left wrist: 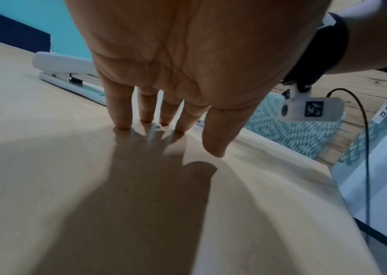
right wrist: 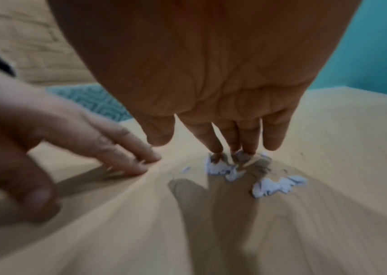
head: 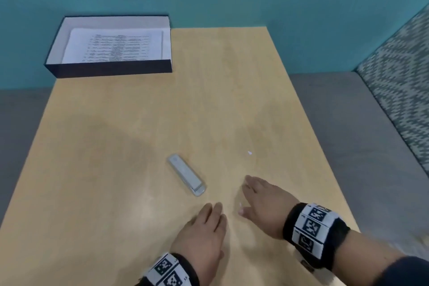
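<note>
Both my hands lie flat on the light wooden table (head: 116, 146), close together near its front edge. My left hand (head: 209, 216) has straight fingers (left wrist: 121, 119) whose tips touch the tabletop, and it holds nothing. My right hand (head: 255, 195) is just to its right; its straight fingers (right wrist: 211, 141) press on small torn white paper scraps (right wrist: 220, 168), with another scrap (right wrist: 277, 186) beside them. A white stapler (head: 186, 177) lies on the table just beyond my left hand, untouched, also seen low behind the left hand's fingers (left wrist: 65, 74).
An open dark box (head: 109, 69) holding printed sheets (head: 116, 46) stands at the table's far left corner. One tiny white scrap (head: 249, 153) lies beyond my right hand. A teal wall is behind, and a patterned cushion (head: 399, 90) at the right.
</note>
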Demonstrator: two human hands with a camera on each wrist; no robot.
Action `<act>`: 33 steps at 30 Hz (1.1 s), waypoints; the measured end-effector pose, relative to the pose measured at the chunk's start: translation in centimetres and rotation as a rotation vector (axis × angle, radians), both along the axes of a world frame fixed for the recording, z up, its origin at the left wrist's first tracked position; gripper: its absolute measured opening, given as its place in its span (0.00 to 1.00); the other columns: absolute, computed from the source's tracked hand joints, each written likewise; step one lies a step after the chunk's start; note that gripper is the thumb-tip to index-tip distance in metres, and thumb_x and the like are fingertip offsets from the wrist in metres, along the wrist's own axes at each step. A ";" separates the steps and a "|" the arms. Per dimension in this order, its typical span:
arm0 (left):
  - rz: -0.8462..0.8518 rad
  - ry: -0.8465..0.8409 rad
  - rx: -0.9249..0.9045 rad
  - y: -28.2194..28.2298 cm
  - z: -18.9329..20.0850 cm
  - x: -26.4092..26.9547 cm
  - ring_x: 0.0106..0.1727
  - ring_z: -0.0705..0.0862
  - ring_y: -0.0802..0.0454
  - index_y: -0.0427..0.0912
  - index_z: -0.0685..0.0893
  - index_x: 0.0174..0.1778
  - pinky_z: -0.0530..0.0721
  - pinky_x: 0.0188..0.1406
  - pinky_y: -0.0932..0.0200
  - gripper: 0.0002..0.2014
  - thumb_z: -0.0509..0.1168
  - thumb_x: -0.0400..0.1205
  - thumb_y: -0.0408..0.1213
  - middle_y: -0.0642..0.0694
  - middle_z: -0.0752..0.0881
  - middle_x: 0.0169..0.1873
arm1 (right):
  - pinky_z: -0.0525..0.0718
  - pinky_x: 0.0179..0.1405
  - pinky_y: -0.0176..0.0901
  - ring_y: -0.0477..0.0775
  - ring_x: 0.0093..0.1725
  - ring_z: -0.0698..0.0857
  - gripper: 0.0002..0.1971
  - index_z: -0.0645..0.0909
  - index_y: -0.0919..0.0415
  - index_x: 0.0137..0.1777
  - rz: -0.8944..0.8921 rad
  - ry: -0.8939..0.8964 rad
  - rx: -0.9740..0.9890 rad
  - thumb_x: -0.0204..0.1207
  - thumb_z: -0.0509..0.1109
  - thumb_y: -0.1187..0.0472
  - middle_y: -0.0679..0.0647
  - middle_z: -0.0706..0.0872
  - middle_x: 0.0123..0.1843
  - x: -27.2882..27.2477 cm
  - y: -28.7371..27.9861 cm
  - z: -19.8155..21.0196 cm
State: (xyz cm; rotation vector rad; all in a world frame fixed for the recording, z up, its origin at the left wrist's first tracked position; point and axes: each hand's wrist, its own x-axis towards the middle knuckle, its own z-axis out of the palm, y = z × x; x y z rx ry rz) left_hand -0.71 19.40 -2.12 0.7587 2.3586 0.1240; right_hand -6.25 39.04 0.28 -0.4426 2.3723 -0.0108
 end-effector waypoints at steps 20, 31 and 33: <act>-0.020 0.043 -0.011 -0.2 0.2 0.0 0.83 0.43 0.42 0.41 0.48 0.82 0.62 0.78 0.47 0.34 0.56 0.85 0.46 0.44 0.41 0.84 | 0.48 0.82 0.46 0.55 0.85 0.45 0.37 0.49 0.65 0.84 -0.244 0.139 -0.095 0.83 0.48 0.40 0.58 0.47 0.87 0.6 2.4 0.0; -0.019 0.058 -0.014 -0.2 0.4 0.2 0.83 0.43 0.45 0.40 0.47 0.83 0.61 0.79 0.50 0.33 0.55 0.85 0.44 0.44 0.40 0.84 | 0.53 0.81 0.61 0.67 0.84 0.48 0.38 0.50 0.69 0.83 -0.037 0.170 0.056 0.80 0.40 0.43 0.66 0.50 0.85 6.7 0.3 -0.7; -0.036 0.074 -0.035 -0.1 0.5 0.1 0.83 0.43 0.45 0.38 0.47 0.83 0.56 0.81 0.51 0.32 0.53 0.86 0.41 0.43 0.40 0.84 | 0.51 0.80 0.64 0.66 0.84 0.46 0.37 0.50 0.69 0.82 0.129 0.172 -0.003 0.79 0.39 0.45 0.64 0.49 0.86 6.9 -1.3 -2.1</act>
